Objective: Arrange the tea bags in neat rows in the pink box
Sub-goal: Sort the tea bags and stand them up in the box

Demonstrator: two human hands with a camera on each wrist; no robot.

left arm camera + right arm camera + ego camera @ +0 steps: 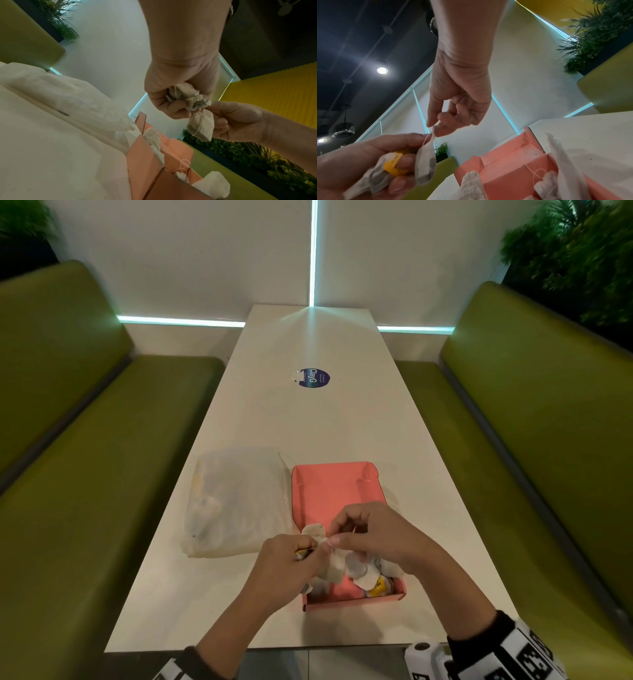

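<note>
Untangling tea bags over pink box

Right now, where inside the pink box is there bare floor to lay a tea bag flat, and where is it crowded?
The far half of the pink box shows bare floor, bordered by its far wall and side walls. The near half is crowded: loose tea bags lie there, and both hands, left hand and right hand, hold more above it. The plastic bag borders the box's left.
</note>
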